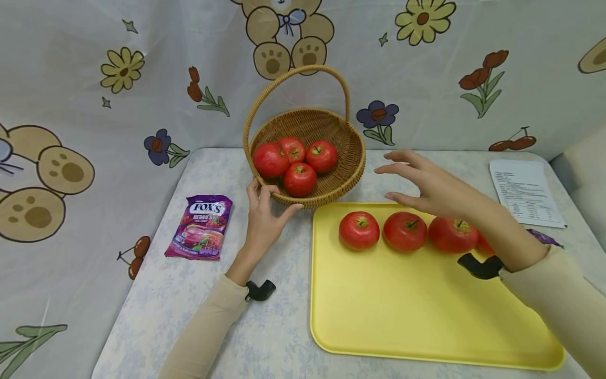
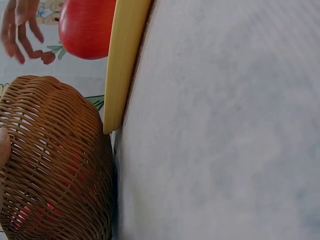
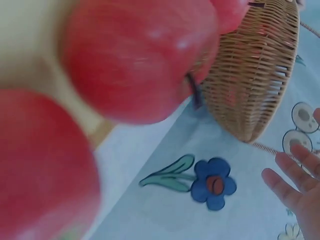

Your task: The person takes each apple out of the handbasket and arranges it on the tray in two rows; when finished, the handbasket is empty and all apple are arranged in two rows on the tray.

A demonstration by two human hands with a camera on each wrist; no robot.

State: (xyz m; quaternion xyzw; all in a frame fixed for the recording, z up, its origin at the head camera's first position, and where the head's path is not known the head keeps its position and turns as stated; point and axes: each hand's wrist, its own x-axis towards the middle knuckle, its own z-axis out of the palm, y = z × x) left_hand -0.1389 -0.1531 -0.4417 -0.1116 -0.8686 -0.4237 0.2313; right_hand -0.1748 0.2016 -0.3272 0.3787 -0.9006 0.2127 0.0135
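Two hands in play: left hand (image 1: pixel 263 217) grips the wicker basket (image 1: pixel 350 158) at its near rim, steadying it; right hand (image 1: pixel 428 184) hovers released, fingers spread, holding nothing, above the yellow tray (image 1: pixel 402 316). Four tomatoes sit in the basket, a row more on the tray. Best practice, I'd say: keep the basket pinned, cup the middle tomato (image 1: pixel 405 231) from above, don't squeeze.

Wicker basket (image 2: pixel 55 160) beside yellow tray (image 2: pixel 125 55) edge.
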